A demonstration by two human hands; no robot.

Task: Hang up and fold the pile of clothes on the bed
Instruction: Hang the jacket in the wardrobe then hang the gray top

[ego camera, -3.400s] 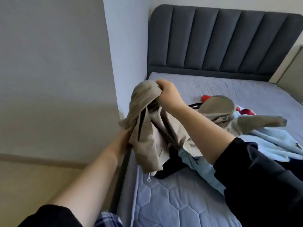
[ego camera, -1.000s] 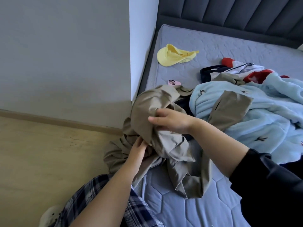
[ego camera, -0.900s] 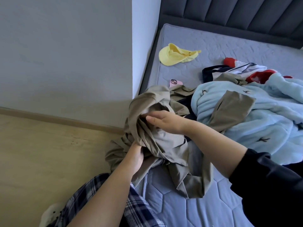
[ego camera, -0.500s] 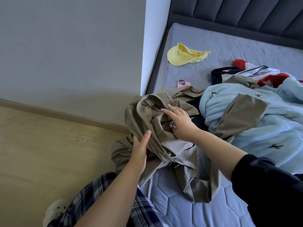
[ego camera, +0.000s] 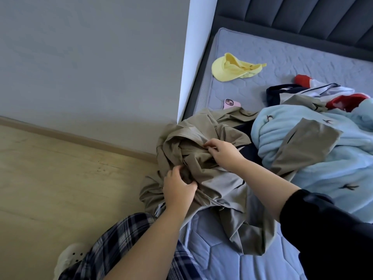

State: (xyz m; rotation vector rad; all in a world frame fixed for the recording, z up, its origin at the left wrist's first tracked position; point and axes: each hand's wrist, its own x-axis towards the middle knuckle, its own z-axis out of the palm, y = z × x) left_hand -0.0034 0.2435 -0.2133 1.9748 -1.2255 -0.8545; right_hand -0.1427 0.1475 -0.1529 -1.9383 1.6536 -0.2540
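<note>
Soft, even daylight across the bed (ego camera: 282, 49), brightest on the white wall edge (ego camera: 194, 57); the grey wall (ego camera: 80, 57) sits in shade. Wide-angle bending at the borders, detail slightly soft.

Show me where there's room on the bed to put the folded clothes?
Bare mattress lies between the yellow cap, the headboard and the red-and-white garment. A smaller patch sits at the near edge, below the khaki jacket, beside the black sleeve. It's crowded around the light blue fleece and pink phone.
</note>
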